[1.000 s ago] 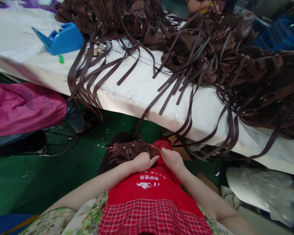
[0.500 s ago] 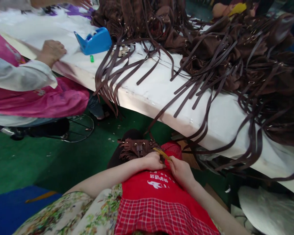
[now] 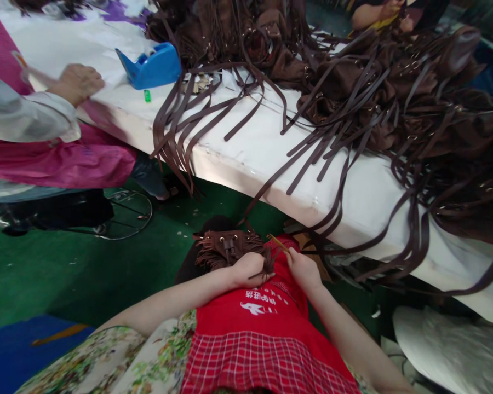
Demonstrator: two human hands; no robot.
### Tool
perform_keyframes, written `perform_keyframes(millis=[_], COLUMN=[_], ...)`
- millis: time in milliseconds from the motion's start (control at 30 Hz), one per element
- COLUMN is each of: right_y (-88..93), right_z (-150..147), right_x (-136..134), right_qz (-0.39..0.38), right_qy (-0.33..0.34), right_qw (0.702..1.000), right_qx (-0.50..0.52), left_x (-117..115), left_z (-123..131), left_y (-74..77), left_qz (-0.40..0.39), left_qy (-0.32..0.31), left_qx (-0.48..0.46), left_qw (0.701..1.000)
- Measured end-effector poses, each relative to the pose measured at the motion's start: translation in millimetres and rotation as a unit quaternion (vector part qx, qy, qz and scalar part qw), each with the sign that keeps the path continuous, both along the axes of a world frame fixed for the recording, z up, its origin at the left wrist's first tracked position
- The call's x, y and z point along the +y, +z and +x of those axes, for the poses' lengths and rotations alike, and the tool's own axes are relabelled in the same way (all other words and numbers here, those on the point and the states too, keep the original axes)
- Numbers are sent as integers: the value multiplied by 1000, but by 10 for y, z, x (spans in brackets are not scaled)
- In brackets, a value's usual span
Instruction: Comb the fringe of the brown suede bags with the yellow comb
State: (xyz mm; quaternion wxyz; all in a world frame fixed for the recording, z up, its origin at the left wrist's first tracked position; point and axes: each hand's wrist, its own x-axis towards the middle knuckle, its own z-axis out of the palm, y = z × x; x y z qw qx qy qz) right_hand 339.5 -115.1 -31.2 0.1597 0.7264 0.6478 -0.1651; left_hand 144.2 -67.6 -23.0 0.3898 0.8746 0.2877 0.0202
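Note:
A small brown fringed drawstring bag (image 3: 227, 247) rests on my lap, with metal eyelets along its top. My left hand (image 3: 250, 267) is closed on the bag's fringe, whose strands (image 3: 268, 264) stick out past the fingers. In my right hand (image 3: 304, 270) is a slim yellow tool (image 3: 279, 243), which looks like thread snips. Its tip points up and left, apart from the fringe. The bag's underside is hidden by my left hand and lap.
A white table (image 3: 246, 158) stands ahead, heaped with brown bags (image 3: 353, 82) whose long straps (image 3: 340, 202) hang over the edge. A blue tape dispenser (image 3: 154, 65) and a green piece (image 3: 147, 96) lie there. A co-worker's hand (image 3: 77, 83) rests at left. Plastic bag (image 3: 447, 350) lower right.
The yellow tool and my right hand have moved up and away from my left hand. More fringe strands now show past my left fingers. My view has shifted slightly.

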Motion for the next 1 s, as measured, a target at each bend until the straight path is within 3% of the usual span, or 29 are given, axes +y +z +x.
perform_keyframes(millis=[167, 267, 333, 467, 600, 733, 867, 1000], right_y=[-163, -243, -241, -66, 201, 207, 42, -70], right_z=[97, 326, 492, 527, 87, -267, -214, -138], right_x=[50, 66, 76, 28, -134, -188, -92, 16], right_qz=[-20, -38, -36, 45, 130, 69, -1, 13], right_qy=[-30, -63, -63, -76, -29, 46, 25, 8], right_qw=[999, 996, 997, 987, 946, 978, 999, 1000], right_qx=[37, 43, 36, 137, 294, 190, 37, 1], left_x=[-2, -15, -15, 37, 96, 87, 89, 119], left_z=[37, 6, -39, -94, -30, 1, -45, -48], left_y=[80, 169, 194, 123, 9, -41, -26, 39], left_qz=[45, 59, 36, -49, -100, -168, -141, -85], left_qy=[-20, -63, -47, 29, 48, 70, 64, 22], left_qx=[31, 50, 60, 19, -51, -65, -34, -16], left_qw=[998, 995, 996, 998, 993, 981, 987, 996])
